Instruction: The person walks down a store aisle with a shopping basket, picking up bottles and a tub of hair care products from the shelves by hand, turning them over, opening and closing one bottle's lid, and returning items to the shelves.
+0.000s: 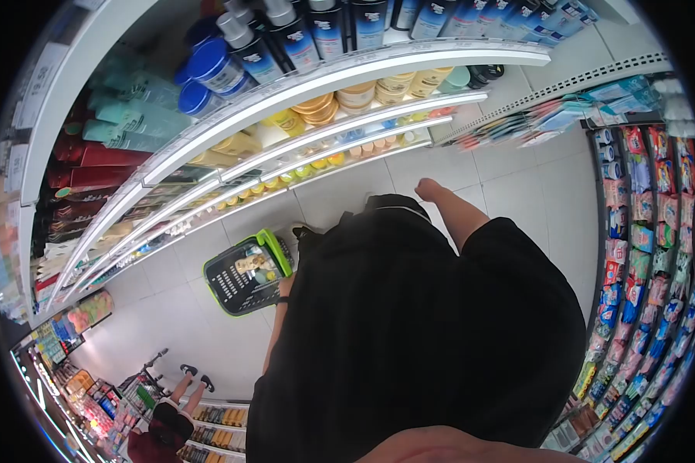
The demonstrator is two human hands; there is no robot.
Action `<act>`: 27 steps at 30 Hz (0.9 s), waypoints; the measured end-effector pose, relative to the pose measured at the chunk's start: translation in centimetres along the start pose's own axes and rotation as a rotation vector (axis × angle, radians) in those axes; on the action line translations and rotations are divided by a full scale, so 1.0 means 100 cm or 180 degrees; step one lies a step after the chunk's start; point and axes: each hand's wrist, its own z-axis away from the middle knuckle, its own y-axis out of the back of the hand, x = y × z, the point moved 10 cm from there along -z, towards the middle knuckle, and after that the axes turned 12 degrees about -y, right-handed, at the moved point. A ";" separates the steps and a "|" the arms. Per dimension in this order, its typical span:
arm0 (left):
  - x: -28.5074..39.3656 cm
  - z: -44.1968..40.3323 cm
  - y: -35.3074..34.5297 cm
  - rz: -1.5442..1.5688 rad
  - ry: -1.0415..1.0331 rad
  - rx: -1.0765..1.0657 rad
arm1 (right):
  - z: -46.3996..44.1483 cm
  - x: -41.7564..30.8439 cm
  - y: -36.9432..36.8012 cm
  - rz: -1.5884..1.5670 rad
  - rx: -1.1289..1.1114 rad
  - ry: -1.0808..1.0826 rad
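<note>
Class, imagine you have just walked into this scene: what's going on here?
Someone in black stands in a shop aisle, their left hand on the side of a dark shopping basket with a green rim. A few items lie inside, too small to identify. Their right hand is away from the shelves, with nothing visible in it. Farther off, another person stands by a shopping cart.

Pale tiled floor, curved white shelves of bottles and jars, racks of colorful packets
</note>
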 end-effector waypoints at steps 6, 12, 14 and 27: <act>0.044 0.009 -0.007 0.0151 -0.0160 0.0136 | 0.005 0.035 -0.008 0.0780 -0.0171 0.0447; 0.083 0.003 0.001 0.0240 -0.0459 0.0266 | -0.009 0.062 0.085 -0.1466 0.1110 -0.0568; 0.093 0.002 0.000 0.0289 -0.0534 0.0319 | -0.012 0.046 0.126 -0.2038 0.1492 -0.0241; 0.150 0.012 0.016 0.0694 -0.1015 0.0805 | 0.112 -0.096 0.405 -0.2214 0.3328 0.1351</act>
